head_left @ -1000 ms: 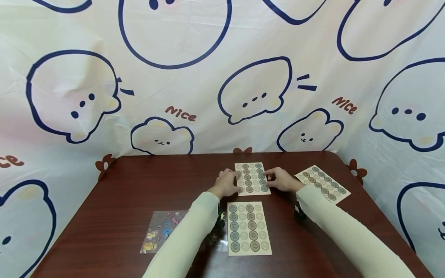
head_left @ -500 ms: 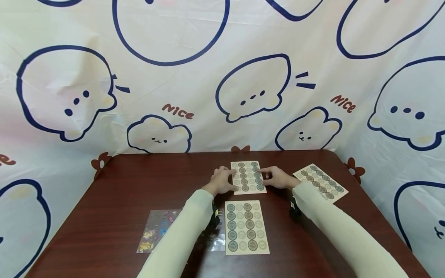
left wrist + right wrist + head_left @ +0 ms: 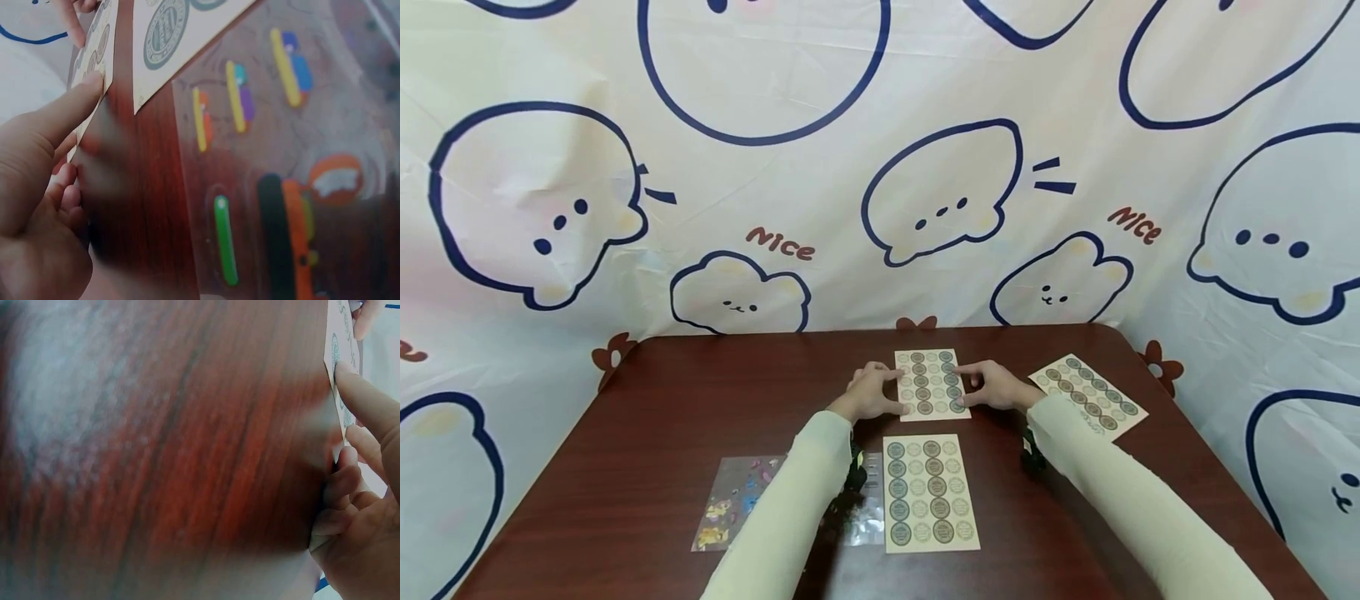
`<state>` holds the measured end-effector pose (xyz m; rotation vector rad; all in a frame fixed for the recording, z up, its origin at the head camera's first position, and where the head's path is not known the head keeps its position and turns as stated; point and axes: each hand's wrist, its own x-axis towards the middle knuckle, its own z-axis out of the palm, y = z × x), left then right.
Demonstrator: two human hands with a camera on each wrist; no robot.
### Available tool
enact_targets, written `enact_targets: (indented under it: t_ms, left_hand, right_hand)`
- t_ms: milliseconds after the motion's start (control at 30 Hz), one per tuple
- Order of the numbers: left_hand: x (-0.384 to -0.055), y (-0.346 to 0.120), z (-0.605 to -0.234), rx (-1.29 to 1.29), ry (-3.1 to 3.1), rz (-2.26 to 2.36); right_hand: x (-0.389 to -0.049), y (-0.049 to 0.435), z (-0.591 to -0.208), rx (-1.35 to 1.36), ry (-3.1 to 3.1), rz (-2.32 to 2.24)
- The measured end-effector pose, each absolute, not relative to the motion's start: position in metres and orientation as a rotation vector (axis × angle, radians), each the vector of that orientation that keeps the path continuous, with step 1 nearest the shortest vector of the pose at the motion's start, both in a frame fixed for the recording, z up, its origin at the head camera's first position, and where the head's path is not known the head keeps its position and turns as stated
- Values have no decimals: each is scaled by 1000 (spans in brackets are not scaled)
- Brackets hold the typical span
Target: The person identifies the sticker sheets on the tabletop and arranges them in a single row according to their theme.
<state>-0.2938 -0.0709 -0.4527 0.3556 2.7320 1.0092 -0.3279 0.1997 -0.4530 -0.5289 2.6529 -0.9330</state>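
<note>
Two thumb-and-forefinger pairs, the left hand's [image 3: 874, 393] and right hand's [image 3: 997, 387], spread wide, touch the farthest round-sticker sheet [image 3: 933, 385] on the table [image 3: 760, 392]. Only the left wrist view shows the green bar [image 3: 225, 240] on clear plastic [image 3: 250, 153].

Pale glare hazes the right wrist view's blurred tabletop [image 3: 181, 444].

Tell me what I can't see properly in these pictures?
Words on the near paper: too small, head view.
Part of the clear plastic: behind the left sleeve, head view.
A corner of the right paper: under the right sleeve, head view.
Most circles on the paper between the hands: it's almost edge-on, right wrist view.
</note>
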Motion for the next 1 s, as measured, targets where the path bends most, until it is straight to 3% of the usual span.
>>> enact_targets:
  t_ms: [1000]
  left_hand:
    - [-297,-73,-460,293,2694,1063]
  right_hand:
    - [-328,199,-461,-462,2691,-934]
